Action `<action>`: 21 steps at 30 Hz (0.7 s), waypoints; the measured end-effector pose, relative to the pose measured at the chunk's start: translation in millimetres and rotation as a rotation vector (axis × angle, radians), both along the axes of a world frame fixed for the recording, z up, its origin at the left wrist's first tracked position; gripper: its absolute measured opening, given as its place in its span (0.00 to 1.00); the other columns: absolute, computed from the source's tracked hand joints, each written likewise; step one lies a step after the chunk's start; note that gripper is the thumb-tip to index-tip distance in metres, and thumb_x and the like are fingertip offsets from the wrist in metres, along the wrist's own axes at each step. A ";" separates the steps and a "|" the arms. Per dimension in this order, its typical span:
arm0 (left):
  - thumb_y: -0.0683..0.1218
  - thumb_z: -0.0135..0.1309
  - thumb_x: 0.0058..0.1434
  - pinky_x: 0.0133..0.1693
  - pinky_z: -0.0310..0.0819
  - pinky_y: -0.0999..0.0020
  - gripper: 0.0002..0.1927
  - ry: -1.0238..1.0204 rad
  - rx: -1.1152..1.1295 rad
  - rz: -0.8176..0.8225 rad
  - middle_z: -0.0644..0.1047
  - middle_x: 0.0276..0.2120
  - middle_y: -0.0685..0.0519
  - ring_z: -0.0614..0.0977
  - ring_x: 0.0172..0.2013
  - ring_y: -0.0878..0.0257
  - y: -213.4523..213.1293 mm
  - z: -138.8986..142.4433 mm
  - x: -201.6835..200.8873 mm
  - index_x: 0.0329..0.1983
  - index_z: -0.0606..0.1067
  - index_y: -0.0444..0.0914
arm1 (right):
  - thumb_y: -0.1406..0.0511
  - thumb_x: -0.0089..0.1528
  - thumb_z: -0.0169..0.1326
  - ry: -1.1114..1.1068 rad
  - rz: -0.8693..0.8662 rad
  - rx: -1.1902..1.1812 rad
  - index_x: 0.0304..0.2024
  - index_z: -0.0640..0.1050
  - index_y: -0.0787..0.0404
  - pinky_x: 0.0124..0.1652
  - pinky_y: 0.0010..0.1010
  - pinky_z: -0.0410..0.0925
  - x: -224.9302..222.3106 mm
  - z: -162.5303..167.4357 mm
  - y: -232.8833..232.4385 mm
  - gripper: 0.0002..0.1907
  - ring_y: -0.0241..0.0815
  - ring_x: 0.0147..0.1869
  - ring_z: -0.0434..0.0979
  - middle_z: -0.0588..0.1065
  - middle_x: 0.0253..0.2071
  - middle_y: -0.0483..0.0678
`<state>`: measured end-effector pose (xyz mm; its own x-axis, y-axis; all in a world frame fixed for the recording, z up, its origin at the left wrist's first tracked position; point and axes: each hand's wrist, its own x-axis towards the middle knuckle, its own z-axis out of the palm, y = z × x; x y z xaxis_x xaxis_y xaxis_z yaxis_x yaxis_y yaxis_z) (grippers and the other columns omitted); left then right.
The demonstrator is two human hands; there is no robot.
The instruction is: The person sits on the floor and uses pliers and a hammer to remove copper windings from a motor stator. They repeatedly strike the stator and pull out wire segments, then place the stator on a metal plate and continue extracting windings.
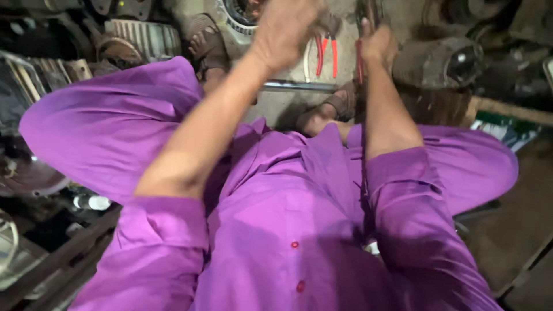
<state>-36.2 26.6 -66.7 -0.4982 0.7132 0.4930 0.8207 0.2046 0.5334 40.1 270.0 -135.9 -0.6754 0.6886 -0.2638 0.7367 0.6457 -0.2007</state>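
I look down over my purple shirt and trousers while squatting. My left hand reaches forward over a round metal part with a toothed bearing ring at the top edge; its fingers are curled and blurred, and what they hold is hidden. My right hand is closed around a thin dark tool with a red handle that runs up out of the frame. Red-handled pliers lie on the floor between my hands. A metal rod lies across the floor by my sandalled feet.
Greasy metal machine parts crowd the floor: a ribbed housing at upper left, a dark cylinder at upper right, and round discs on the left. A wooden plank sits to the right.
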 end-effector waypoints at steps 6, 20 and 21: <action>0.43 0.52 0.57 0.49 0.74 0.52 0.17 -0.268 -0.273 0.046 0.79 0.44 0.48 0.81 0.46 0.47 7.5 -48.1 96.9 0.51 0.75 0.40 | 0.52 0.53 0.64 0.147 0.172 0.282 0.47 0.78 0.66 0.48 0.59 0.65 0.3 -15.2 -22.3 0.28 0.66 0.58 0.71 0.75 0.51 0.63; 0.73 0.67 0.53 0.62 0.51 0.34 0.55 -0.142 -0.255 0.916 0.61 0.60 0.22 0.62 0.60 0.27 -33.0 -49.4 17.1 0.60 0.63 0.24 | 0.66 0.51 0.63 -0.127 0.263 -0.219 0.61 0.70 0.58 0.49 0.49 0.71 -8.8 -21.5 -93.2 0.35 0.64 0.54 0.73 0.65 0.59 0.64; 0.73 0.66 0.54 0.63 0.51 0.35 0.58 -0.109 -0.198 0.970 0.59 0.62 0.23 0.60 0.62 0.27 -40.2 -52.2 -0.8 0.64 0.60 0.22 | 0.67 0.51 0.62 -0.071 0.235 -0.223 0.58 0.72 0.57 0.47 0.48 0.71 -10.5 -22.3 -87.7 0.31 0.62 0.50 0.75 0.68 0.55 0.63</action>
<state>-37.0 -13.6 -118.9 -0.9445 0.0383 0.3263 0.2003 0.8544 0.4794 29.6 182.3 -158.2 -0.7836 0.4359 -0.4427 0.5898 0.7459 -0.3094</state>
